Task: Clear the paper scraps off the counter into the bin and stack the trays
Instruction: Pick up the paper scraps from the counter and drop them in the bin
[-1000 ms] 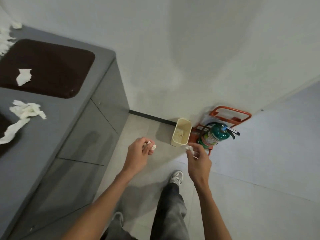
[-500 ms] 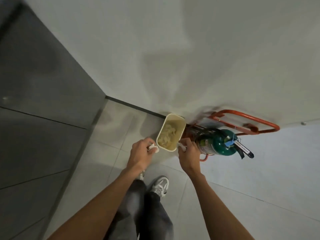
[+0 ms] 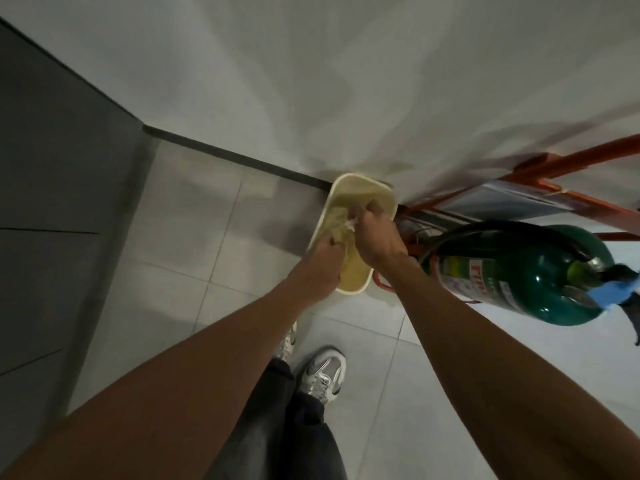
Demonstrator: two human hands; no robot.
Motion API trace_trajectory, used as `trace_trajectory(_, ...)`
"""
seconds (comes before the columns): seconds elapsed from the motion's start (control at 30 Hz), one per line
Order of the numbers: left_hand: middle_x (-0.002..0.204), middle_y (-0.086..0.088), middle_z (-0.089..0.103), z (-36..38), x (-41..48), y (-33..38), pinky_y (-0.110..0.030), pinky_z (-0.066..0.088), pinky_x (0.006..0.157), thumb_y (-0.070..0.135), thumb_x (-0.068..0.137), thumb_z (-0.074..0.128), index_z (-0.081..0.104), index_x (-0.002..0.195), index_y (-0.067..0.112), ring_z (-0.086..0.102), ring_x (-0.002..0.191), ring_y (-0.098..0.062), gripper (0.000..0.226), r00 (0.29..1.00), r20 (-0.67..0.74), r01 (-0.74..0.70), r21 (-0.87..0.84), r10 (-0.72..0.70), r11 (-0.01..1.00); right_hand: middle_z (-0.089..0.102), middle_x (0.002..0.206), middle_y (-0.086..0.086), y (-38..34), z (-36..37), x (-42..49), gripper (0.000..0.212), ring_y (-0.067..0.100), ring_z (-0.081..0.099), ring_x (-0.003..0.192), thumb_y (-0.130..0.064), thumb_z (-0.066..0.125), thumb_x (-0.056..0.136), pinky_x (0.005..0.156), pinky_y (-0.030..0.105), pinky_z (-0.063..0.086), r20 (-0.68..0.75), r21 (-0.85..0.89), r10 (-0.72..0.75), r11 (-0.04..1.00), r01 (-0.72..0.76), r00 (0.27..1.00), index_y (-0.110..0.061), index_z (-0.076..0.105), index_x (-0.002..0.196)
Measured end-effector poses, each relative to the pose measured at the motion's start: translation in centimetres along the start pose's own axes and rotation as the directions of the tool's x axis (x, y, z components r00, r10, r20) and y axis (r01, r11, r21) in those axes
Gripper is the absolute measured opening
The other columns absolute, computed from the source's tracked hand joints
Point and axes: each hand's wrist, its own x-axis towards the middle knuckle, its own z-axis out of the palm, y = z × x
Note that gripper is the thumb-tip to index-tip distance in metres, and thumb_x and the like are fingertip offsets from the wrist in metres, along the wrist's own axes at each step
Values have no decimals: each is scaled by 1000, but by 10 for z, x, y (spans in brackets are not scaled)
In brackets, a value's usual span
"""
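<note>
Pale grey floor tiles (image 3: 214,244) meet the white wall where a small cream plastic bin (image 3: 356,289) stands, its long axis running away from the person, with crumpled paper scraps (image 3: 337,216) already inside. Both hands reach down into its mouth: the right hand (image 3: 375,237) pinches a white scrap (image 3: 350,224) directly over the pile, while the left hand (image 3: 323,256) has its fingers curled below the rim, and whether it holds anything cannot be told. Just right of the bin, a green fire extinguisher (image 3: 519,271) sits in an orange metal stand (image 3: 571,157).
</note>
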Motion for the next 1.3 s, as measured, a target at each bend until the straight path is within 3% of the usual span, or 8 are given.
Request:
trace_trajectory(0.2,155,-21,36,21,39,-10,-45,38,115,17,98,55,38,151,5,36,144,-37,57,983,178,46,48,-54,998,49,147,25,8,19,49,56,45,56,129,1,46,101,102,49,51,107,-122,13,993,0,994,-18,45,154)
trace_trajectory(0.27,150,-21,41,14,32,-12,-46,45,110,15,96,56,37,152,5,46,136,-37,60,981,187,56,-7,-54,998,52,148,25,8,15,47,56,45,57,129,-1,44,102,104,50,52,102,-120,29,993,-16,994,-21,46,155)
trace_trajectory(0.4,130,-16,59,-21,-11,-8,-46,54,93,16,96,50,50,140,10,60,116,-36,45,998,28,52,-81,-49,995,59,140,22,-7,-11,19,43,45,63,119,-12,48,100,94,51,58,73,-106,80,992,-72,994,-13,55,142)
trace_trajectory(0.67,130,-6,64,-143,-162,26,-48,55,93,21,99,46,46,143,29,63,113,-30,44,927,-300,142,-279,-227,950,66,130,14,-92,-115,-111,30,44,68,103,-37,45,107,81,51,60,-86,53,-41,998,46,995,-26,53,134)
trace_trajectory(0.8,123,1,67,-191,-285,51,-47,56,93,22,102,51,50,136,31,64,112,-22,34,795,-494,145,-408,-352,901,67,130,10,-174,-178,-221,35,37,67,108,-50,44,108,87,51,58,-127,143,-182,969,199,975,-27,59,129)
trace_trajectory(0.97,120,8,68,-228,-460,83,-41,56,96,21,101,54,52,135,34,63,110,-11,36,585,-612,164,-554,-532,816,64,137,-6,-269,-237,-352,39,23,65,116,-61,43,105,95,45,56,-121,167,-424,882,440,897,-37,54,133)
trace_trajectory(1.13,125,12,66,-222,-644,105,-42,54,100,23,100,57,53,136,34,63,116,-12,38,334,-649,215,-654,-684,726,61,139,-14,-354,-269,-475,40,10,57,125,-56,52,104,101,27,46,-105,123,-657,736,666,746,-38,53,140)
trace_trajectory(1.3,132,3,65,-173,-814,119,-38,50,103,19,97,66,57,136,27,63,121,-22,41,6,-624,271,-751,-782,602,60,141,-14,-433,-253,-591,43,6,55,126,-57,53,103,101,18,38,-5,99,-834,549,830,552,-40,50,143)
